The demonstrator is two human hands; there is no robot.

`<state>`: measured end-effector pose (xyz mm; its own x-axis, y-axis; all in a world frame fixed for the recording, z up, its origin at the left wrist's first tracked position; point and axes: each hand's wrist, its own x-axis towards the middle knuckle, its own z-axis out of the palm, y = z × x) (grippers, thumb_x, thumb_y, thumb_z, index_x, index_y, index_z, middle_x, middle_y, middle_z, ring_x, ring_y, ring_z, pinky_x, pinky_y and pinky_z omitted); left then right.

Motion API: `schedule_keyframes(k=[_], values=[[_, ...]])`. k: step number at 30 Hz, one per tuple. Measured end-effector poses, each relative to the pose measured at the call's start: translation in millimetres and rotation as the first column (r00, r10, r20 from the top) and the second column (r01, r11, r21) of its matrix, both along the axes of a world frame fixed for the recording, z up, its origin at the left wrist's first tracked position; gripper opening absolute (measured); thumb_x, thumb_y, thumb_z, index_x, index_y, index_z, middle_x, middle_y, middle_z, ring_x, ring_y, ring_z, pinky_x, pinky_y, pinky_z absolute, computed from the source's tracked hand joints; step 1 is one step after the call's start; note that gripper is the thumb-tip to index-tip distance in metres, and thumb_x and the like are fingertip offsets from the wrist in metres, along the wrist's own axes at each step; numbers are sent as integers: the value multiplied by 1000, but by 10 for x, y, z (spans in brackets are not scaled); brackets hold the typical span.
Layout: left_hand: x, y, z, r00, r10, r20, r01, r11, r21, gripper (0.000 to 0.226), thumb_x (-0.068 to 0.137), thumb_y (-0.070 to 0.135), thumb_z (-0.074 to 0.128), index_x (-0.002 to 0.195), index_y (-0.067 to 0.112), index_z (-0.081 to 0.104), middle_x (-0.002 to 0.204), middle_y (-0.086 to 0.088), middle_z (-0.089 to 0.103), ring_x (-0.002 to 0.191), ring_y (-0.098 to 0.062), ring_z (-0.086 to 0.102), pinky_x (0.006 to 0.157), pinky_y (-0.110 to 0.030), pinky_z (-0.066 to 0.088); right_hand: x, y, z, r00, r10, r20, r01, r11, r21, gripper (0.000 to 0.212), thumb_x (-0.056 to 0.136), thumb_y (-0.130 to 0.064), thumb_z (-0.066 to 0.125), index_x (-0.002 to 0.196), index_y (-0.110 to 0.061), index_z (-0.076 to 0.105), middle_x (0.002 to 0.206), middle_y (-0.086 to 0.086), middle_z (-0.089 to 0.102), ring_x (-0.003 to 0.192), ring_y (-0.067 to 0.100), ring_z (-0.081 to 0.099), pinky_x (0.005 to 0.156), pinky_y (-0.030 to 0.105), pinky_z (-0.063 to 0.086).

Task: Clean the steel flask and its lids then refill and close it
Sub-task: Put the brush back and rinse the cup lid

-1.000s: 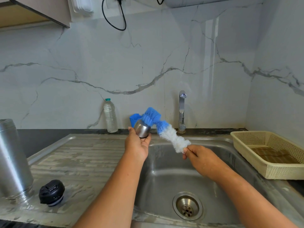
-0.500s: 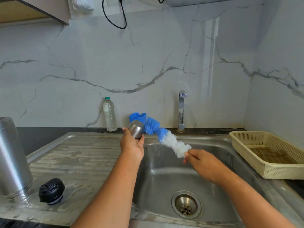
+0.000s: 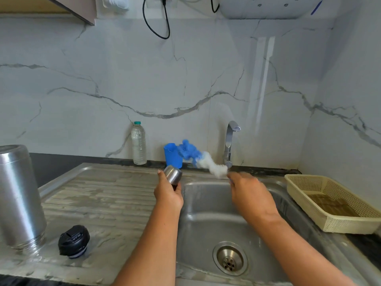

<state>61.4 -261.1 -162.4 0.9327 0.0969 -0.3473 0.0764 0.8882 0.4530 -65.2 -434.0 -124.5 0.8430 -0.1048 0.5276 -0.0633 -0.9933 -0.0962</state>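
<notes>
Step in hand, as judged: scrubbing of the lids. The small round steel cup lid (image 3: pixel 173 174) is held up by the left hand (image 3: pixel 168 196) over the left rim of the steel sink basin (image 3: pixel 206 205). The fluffy blue-and-white bottle brush (image 3: pixel 198 157) is held by the right hand (image 3: pixel 247 193) and is raised clear of the cup lid, its blue end in front of the blue plastic cup (image 3: pixel 172 156); contact with that cup cannot be told. The brush is motion-blurred.

Left fingers (image 3: pixel 160 176): curled round the lid's lower part, thumb laid on its left side, dome of the lid left bare. Right fingers (image 3: pixel 233 178): closed on the brush's handle end, blurred; exact finger placement cannot be told and the handle is mostly hidden.

Other task things: the tall steel flask body (image 3: pixel 19 195) is stood on the wet steel table (image 3: pixel 103 199) at far left, apparently mouth down; the black plastic stopper lid (image 3: pixel 73 241) is laid just beside it, nearer the camera.

Next move, as judged: either the brush is brought back to the lid for more scrubbing, or the lid is taken under the chrome tap (image 3: pixel 229 141) for rinsing. No running water is seen, so the tap would need opening, which calls for one hand to be freed.
</notes>
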Motion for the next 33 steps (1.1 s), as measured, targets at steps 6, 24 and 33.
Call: schedule_keyframes(k=[6,24,33], values=[[-39,-47,5,999,-16,-28,14,997,-80,55,100,44,65,141,9,53,130,-15,60,110,-25,61,93,-33,54,348,521,1002,989,-82,121,128,885,-448,23,90,-3,54,103,-18,66,87,3,58,92,28,63,70,36,40],[90,-200,-124,989,-80,-123,56,981,-188,68,98,46,66,150,7,45,130,-23,55,115,-32,59,103,-39,53,1821,825,1358,993,-50,105,112,652,-750,18,98,-13,57,82,-21,54,80,-4,47,117,26,49,109,42,30],[65,-259,-88,992,-64,-113,44,985,-167,65,98,43,68,149,9,47,109,-16,60,93,-25,62,95,-38,53,2329,842,1085,999,-30,37,48,614,-788,20,97,-8,59,81,-17,53,82,-3,60,93,21,45,86,34,36]])
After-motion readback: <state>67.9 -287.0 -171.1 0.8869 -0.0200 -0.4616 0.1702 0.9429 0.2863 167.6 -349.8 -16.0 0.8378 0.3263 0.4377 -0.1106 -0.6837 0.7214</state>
